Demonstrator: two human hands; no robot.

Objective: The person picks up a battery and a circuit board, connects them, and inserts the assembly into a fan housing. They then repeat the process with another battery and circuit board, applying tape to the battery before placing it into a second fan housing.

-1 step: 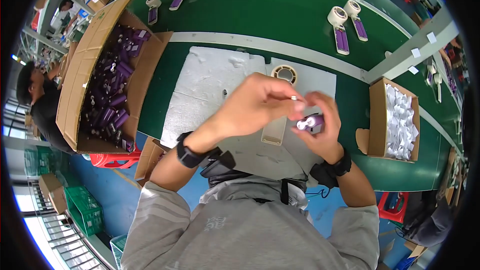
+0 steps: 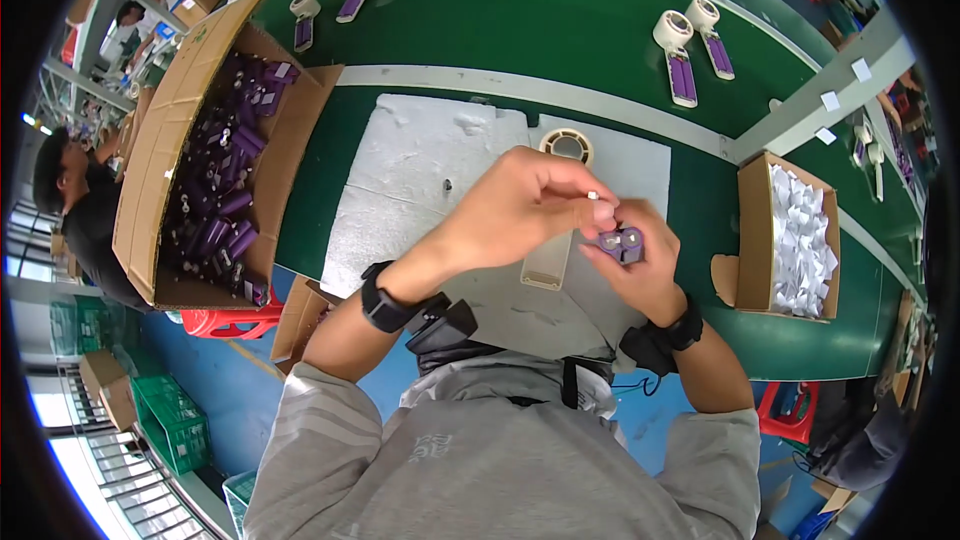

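My right hand [image 2: 648, 258] is closed around a purple battery pack [image 2: 630, 246] of two joined cells, with their ends turned upward. Close beside it, my left hand [image 2: 525, 205] pinches a small white piece [image 2: 593, 196] between thumb and fingertips; its exact kind is too small to tell. Below both hands, a cream fan-shaped housing with a round ring head [image 2: 567, 146] and a long handle [image 2: 544, 268] lies on the white foam sheet [image 2: 395, 175]. My left hand hides its middle. A small dark bit [image 2: 448, 185] rests on the foam to the left.
On the left stands a large carton [image 2: 145, 180] of purple battery packs. A smaller box [image 2: 757, 240] of folded white papers sits at the right. Several cream housings with purple packs [image 2: 682, 78] lie on the green surface beyond a pale rail [image 2: 440, 75]. A post [image 2: 820, 105] rises at far right.
The battery pack has turned in my right hand, so both cell ends now show. The white piece in my left fingertips has shifted slightly and shows more plainly.
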